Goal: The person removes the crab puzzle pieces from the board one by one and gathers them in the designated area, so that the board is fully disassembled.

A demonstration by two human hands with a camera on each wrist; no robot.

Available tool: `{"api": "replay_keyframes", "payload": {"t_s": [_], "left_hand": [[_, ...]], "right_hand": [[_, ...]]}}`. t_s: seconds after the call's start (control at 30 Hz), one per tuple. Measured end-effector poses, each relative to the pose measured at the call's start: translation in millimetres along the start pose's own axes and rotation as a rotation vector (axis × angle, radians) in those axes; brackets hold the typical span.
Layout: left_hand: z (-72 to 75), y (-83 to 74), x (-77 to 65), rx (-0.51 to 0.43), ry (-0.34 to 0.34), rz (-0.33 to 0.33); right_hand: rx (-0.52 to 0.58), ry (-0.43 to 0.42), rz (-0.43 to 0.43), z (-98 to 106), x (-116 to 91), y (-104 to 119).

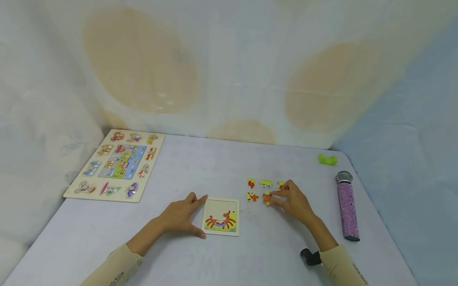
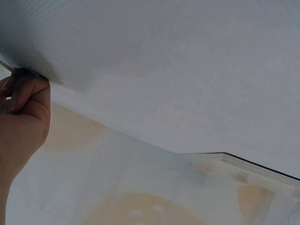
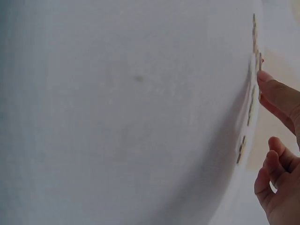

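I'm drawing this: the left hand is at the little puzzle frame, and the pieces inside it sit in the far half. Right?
Not quite: the left hand is at the little puzzle frame, but the head view shows the pieces inside in the near half.

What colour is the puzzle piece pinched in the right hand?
The puzzle piece is orange-red with some yellow; the head view shows it best.

In the head view, the left sleeve (image 1: 113, 262), at seven o'clock, and right sleeve (image 1: 340, 264), at five o'clock, are pale beige, ending short of the wrists. Small dark lettering (image 1: 117, 279) runs lengthwise along each sleeve.
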State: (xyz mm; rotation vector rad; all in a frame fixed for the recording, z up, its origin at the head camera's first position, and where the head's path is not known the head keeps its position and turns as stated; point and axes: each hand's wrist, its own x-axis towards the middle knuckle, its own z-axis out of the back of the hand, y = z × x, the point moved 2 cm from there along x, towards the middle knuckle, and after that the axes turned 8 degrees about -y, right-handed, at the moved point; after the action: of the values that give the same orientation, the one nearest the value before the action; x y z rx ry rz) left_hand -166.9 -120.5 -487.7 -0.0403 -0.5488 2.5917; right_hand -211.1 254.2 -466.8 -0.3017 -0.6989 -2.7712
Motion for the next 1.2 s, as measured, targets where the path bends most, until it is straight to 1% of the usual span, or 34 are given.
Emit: {"api": "replay_keyframes", "payload": {"t_s": [0.2, 0.33, 0.4, 0.6, 0.8, 0.97, 1.2], "left_hand": [[-2.3, 0.2, 0.8, 0.003, 0.009, -0.002], [-1.9, -0.4, 0.6, 0.0, 0.008, -0.005], [-1.2, -0.6, 0.6, 0.005, 0.008, -0.005], [1.2, -1.9, 1.2, 0.002, 0.005, -0.005], [1.8, -3.1, 1.7, -0.004, 0.011, -0.009], [1.7, -2.9, 1.8, -0.009, 0.015, -0.011], [2.3, -4.6, -1.4, -0.02, 0.025, 0.008]], "right_hand": [[-0.062, 0.016, -0.009, -3, -3, -3], [-0.047, 0.022, -0.028, -6, -5, 3], [-0.028, 0.023, -0.023, -8, -6, 9], [0.04, 0.057, 0.042, -18, -11, 35], [0.099, 0.125, 0.048, -28, -16, 59], [0.143, 0.172, 0.091, -35, -18, 72], [0.153, 0.186, 0.167, -42, -20, 84]]}}
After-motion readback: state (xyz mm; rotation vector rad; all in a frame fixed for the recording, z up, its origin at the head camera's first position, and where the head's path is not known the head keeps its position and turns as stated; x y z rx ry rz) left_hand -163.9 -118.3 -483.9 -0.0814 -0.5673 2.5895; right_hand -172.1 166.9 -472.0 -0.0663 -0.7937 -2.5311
